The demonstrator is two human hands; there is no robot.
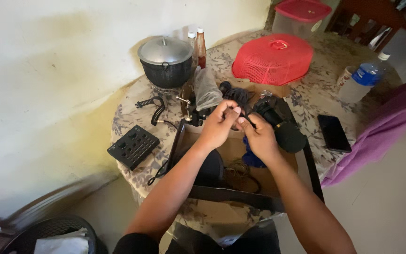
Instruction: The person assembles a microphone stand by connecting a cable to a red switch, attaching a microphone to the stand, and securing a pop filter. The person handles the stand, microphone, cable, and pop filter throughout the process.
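Near the table's left edge lies a black audio mixer (133,146), with a coiled black cable (155,111) behind it and a lidded dark pot (166,60) toward the far edge. Over the open cardboard box (240,162) at the near edge, the left hand (218,126) and right hand (258,136) meet, fingertips of both pinched together on a thin black cord (245,116) — held above the box, just beside a black microphone (282,130). A tug could snag the cord on the crowded gear and drag something off. The cord's far end is lost among dark shapes; the box's contents are hard to read.
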